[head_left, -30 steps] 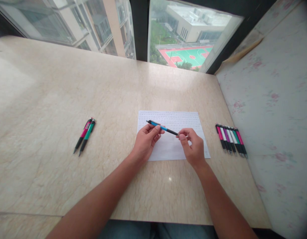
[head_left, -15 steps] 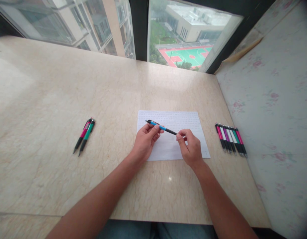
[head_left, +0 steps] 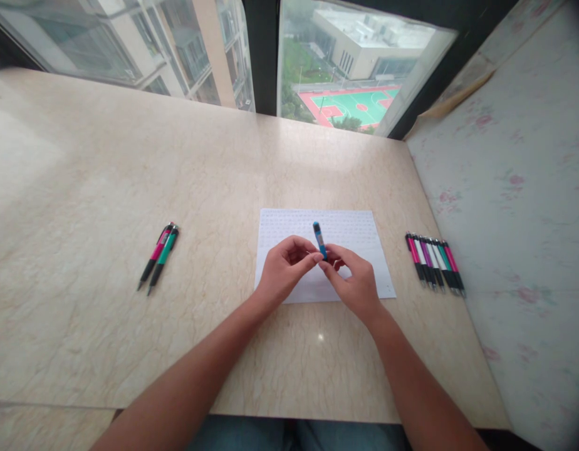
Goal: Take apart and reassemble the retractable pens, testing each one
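Observation:
Above a sheet of paper (head_left: 327,220) covered in rows of writing, a blue ballpoint pen (head_left: 320,240) stands nearly upright, its top end pointing away from me. My left hand (head_left: 289,266) pinches its lower part between thumb and fingers. From the other side, my right hand (head_left: 353,275) closes its fingertips on the same part. The fingertips of both hands meet there and hide the pen's lower end.
Left of the paper lie a pink pen (head_left: 155,255) and a green pen (head_left: 164,258), side by side. Several pens (head_left: 434,263) form a row by the papered wall (head_left: 519,238). Windows (head_left: 346,69) border the far edge of the marble-patterned surface (head_left: 214,169).
The pen has swung from lying slantwise across both hands to nearly upright. My left hand has shifted right along it, and both hands now meet at its lower part.

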The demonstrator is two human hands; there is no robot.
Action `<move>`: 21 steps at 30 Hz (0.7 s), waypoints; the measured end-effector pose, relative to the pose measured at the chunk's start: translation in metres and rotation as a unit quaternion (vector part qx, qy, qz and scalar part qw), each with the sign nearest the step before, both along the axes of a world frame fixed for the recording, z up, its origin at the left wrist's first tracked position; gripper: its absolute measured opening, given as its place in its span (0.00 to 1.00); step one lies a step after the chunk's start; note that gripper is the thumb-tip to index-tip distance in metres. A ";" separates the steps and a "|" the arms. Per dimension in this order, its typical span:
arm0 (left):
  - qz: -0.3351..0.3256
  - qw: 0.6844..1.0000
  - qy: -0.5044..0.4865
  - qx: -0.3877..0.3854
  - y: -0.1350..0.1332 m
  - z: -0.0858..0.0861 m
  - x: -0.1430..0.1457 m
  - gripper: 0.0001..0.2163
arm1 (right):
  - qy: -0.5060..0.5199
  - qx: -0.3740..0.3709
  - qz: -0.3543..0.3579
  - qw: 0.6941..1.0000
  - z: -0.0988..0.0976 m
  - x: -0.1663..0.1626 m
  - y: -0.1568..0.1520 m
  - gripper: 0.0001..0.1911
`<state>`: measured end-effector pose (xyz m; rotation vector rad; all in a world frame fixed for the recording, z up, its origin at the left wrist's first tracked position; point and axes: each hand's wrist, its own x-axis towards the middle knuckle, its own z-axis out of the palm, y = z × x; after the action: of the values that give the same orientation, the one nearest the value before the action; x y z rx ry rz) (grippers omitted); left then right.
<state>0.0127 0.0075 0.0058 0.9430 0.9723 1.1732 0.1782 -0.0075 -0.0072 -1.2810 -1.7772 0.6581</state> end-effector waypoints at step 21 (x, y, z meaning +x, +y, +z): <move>0.017 0.998 0.023 -0.048 0.010 -0.011 -0.009 0.11 | 0.237 -0.107 -0.033 0.965 0.003 0.018 0.011 0.48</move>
<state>0.0042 0.0177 -0.0052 0.8825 1.0756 1.1273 0.1962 0.0038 -0.0043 -1.1914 -1.2917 1.0432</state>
